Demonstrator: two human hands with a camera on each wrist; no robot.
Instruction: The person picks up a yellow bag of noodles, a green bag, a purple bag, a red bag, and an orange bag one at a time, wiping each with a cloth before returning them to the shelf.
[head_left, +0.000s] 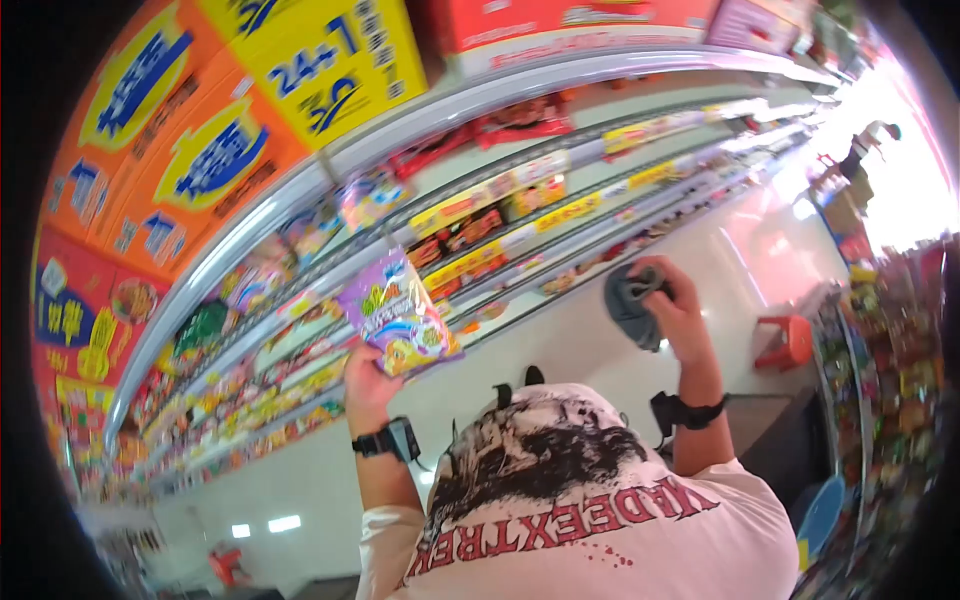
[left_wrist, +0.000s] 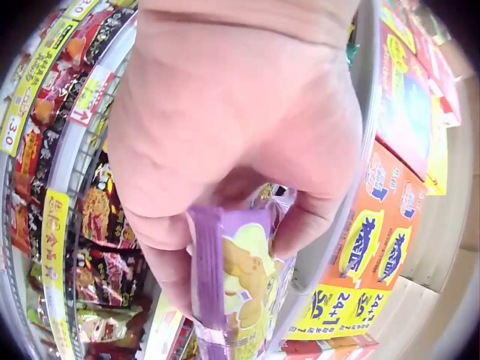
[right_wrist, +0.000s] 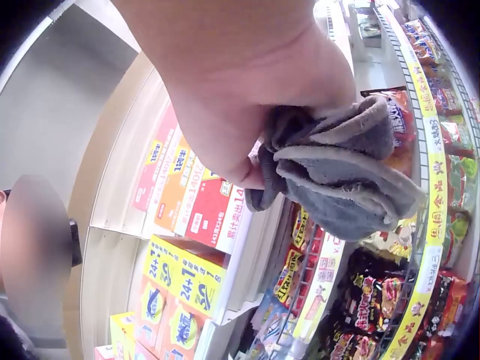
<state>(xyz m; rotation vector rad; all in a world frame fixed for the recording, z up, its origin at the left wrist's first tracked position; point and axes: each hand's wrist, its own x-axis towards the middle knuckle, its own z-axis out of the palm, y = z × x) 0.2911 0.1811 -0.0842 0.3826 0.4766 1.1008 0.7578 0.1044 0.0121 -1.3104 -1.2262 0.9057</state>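
Note:
A purple snack bag (head_left: 398, 315) with yellow and green print is held up by its lower edge in my left hand (head_left: 368, 378). Seen from the left wrist, the thumb and fingers of the left hand (left_wrist: 240, 120) pinch the edge of the purple bag (left_wrist: 240, 277). Over on the right, my right hand (head_left: 676, 305) grips a bunched grey cloth (head_left: 632, 308). In the right wrist view the folded cloth (right_wrist: 349, 176) hangs out of the right hand (right_wrist: 247, 97), and part of it is hidden in the palm.
Shelves with yellow price strips (head_left: 480, 262) and packaged noodles (left_wrist: 105, 210) run along in front. Orange and yellow cartons (head_left: 180, 130) stand on top. A red stool (head_left: 783, 342) is on the floor to the right, near another rack of goods (head_left: 900, 370).

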